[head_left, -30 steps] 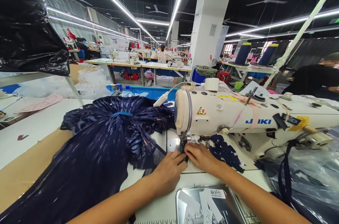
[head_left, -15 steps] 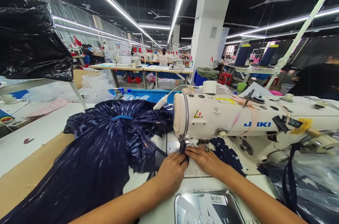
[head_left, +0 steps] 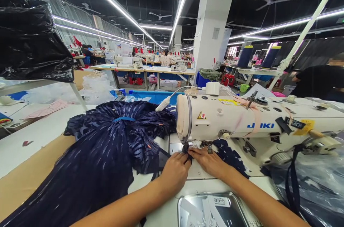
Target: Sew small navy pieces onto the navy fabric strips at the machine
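A white sewing machine (head_left: 212,117) stands in front of me. Just left of its needle area, my left hand (head_left: 175,171) is closed on a dark navy piece of fabric (head_left: 189,155). On the other side, my right hand (head_left: 206,162) keeps its fingers pressed together, with the fingertips at the same fabric close under the presser foot. Left of the machine lies a gathered navy garment (head_left: 99,151) bound with a blue tie (head_left: 124,119); a dark strip runs from it toward my left hand. The fabric's edge at the needle is mostly hidden by my fingers.
Small navy scraps (head_left: 230,157) lie behind my right wrist. A metal tray (head_left: 179,208) with paper labels (head_left: 212,209) sits between my forearms. Clear plastic with dark material (head_left: 317,180) is at right. Beyond the machine stand thread cones (head_left: 245,57) and a co-worker in black (head_left: 319,80).
Both hands stay almost in place at the needle; the dark fabric by my left fingers has shifted slightly. At right, the co-worker in black has moved further into view.
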A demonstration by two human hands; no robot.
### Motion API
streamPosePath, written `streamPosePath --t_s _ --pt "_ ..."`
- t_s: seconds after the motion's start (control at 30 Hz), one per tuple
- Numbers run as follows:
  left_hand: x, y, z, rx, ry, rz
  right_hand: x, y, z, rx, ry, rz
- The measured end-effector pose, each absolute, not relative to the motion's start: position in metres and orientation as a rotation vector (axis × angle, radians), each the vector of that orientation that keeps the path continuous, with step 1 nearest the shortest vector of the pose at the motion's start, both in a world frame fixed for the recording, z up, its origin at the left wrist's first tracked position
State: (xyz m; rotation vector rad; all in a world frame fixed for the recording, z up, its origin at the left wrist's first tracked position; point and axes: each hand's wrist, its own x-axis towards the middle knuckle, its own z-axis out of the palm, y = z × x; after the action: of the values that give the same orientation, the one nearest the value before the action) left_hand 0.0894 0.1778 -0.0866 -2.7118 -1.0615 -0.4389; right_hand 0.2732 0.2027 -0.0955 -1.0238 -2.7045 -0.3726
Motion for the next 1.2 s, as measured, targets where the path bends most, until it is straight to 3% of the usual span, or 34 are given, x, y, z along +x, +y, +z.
streamPosePath --t_s 0.37,0.87,1.2 --pt "0.094 0.183 -0.087 -2.627 -1.095 -0.431 0.268 0.204 -0.088 -1.134 -2.677 -0.422" --pt "0.052 0.195 -0.068 -2.953 -1.187 -0.645 0.258 0.194 -0.09 -1.001 -2.514 -0.222" --pt "0.062 0.19 -0.067 -2.907 -1.216 -0.416 0.263 0.197 -0.091 -0.916 -2.39 0.083"
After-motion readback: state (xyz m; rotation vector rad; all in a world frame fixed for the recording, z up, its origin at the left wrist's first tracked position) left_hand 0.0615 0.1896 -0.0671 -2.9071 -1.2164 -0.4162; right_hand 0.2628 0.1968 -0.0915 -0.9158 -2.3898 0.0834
